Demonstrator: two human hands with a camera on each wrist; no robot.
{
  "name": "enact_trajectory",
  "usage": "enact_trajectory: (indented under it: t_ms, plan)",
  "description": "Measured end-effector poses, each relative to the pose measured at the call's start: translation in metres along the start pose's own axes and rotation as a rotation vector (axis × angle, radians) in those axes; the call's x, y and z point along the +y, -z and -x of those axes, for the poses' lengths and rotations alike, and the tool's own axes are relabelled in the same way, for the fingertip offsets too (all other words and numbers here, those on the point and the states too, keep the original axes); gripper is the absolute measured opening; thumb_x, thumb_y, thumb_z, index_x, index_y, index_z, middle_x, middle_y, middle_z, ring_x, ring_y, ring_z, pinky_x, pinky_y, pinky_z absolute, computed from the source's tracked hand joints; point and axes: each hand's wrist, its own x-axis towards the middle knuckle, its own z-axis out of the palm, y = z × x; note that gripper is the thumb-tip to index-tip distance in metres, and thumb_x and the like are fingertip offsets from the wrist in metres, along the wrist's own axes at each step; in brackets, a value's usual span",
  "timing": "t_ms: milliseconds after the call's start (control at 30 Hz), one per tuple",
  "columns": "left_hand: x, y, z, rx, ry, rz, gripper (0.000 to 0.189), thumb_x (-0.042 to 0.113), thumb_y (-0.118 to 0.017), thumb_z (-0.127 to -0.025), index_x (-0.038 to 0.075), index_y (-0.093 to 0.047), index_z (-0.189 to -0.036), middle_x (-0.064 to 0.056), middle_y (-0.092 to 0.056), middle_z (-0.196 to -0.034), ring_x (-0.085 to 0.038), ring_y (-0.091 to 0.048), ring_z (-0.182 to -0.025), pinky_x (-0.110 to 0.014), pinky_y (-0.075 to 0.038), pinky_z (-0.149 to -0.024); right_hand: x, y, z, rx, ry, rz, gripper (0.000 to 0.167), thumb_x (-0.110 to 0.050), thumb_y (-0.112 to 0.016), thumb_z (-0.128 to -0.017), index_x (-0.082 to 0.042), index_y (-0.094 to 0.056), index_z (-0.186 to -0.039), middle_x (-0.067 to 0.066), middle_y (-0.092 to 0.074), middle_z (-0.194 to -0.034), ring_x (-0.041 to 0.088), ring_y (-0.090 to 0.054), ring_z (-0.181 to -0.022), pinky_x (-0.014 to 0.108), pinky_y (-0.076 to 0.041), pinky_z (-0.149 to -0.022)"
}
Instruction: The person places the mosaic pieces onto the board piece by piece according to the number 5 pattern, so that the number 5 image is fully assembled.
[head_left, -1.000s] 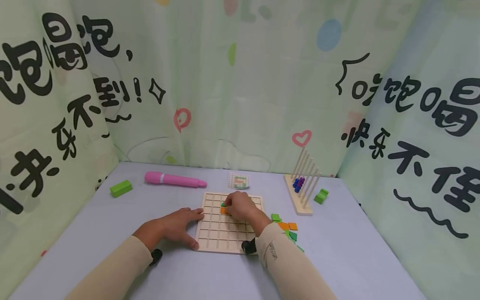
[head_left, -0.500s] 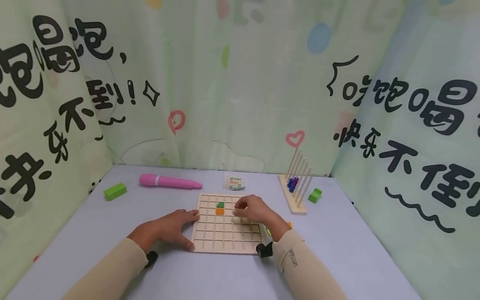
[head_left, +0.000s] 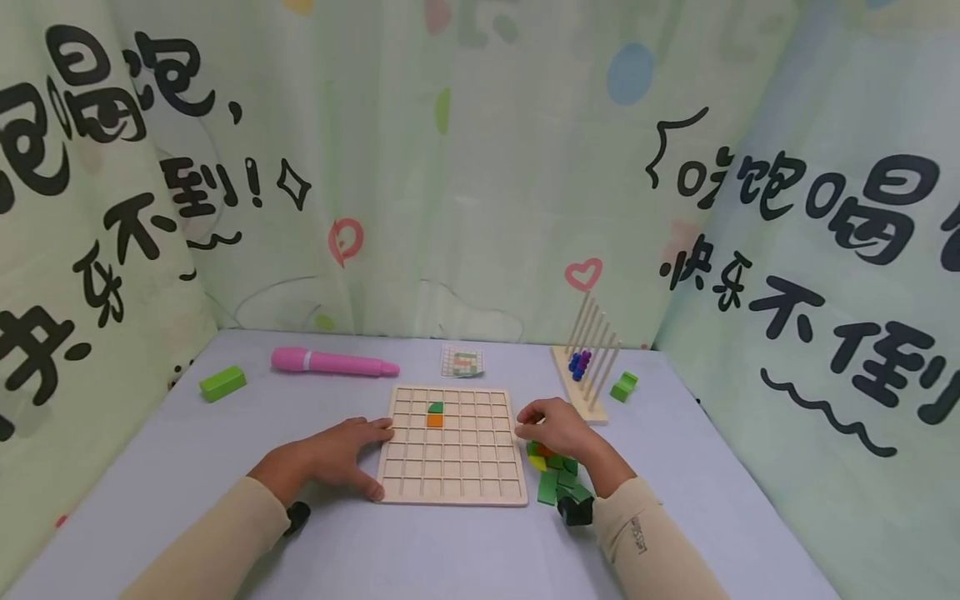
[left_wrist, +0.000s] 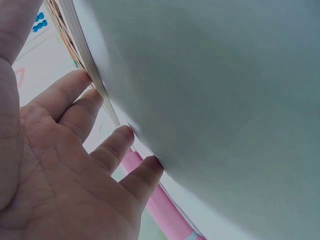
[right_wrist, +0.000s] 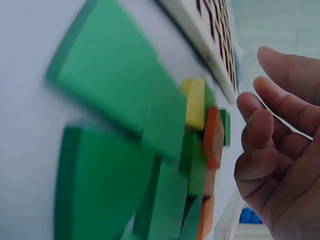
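Observation:
A wooden grid board lies flat on the table. One green piece with a rounded corner and an orange square piece sit in its cells, one above the other. My left hand rests at the board's left side, thumb and fingers spread; in the left wrist view its fingertips touch the board's edge. My right hand hovers by the board's right edge, above a pile of green, yellow and orange pieces. Its fingers are loosely bent in the right wrist view, with nothing between them.
Behind the board lies a small pattern card. A pink pen-shaped stick and a green block are at the back left. At the back right stand a peg rack with blue and purple beads and another green block.
My right hand has left the green and orange pieces in the grid and moved right, over to the loose pile. The left hand has stayed at the board's left edge.

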Motion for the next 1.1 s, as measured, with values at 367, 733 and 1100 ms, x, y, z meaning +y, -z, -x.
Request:
enact_trajectory:
  t_ms: [367,733,1100]
  plan:
    - [-0.001,0.004,0.003,0.001,0.024,0.001,0.102,0.045,-0.095,-0.071,0.017,-0.048,-0.157,-0.002,-0.033,-0.17,-0.04,-0.026,-0.155,-0.06,-0.03,-0.122,0.019,0.003,0.012,0.02,-0.059,0.072,0.016,-0.019,-0.081,-0.09,-0.009,-0.073,-0.099,0.001,-0.066,-0.087,0.015,-0.057,-0.076,0.028,-0.048,-0.066]
    - [-0.002,0.0,0.001,0.001,-0.001,0.007,0.103,0.044,-0.095,-0.071,0.015,-0.048,-0.157,-0.002,-0.034,-0.169,-0.039,-0.026,-0.155,-0.059,-0.031,-0.122,0.023,0.0,0.019,0.05,-0.079,0.131,0.014,-0.019,-0.082,-0.089,-0.009,-0.074,-0.088,0.0,-0.066,-0.081,0.015,-0.056,-0.072,0.027,-0.046,-0.063]
    - [0.002,0.001,0.001,0.0,0.01,0.012,0.102,0.043,-0.096,-0.07,0.017,-0.049,-0.156,0.001,-0.035,-0.169,-0.04,-0.025,-0.156,-0.06,-0.03,-0.122,0.019,0.0,0.019,0.058,-0.118,0.106,0.023,-0.016,-0.084,-0.087,-0.009,-0.062,-0.091,0.004,-0.059,-0.084,0.018,-0.055,-0.077,0.028,-0.044,-0.065]
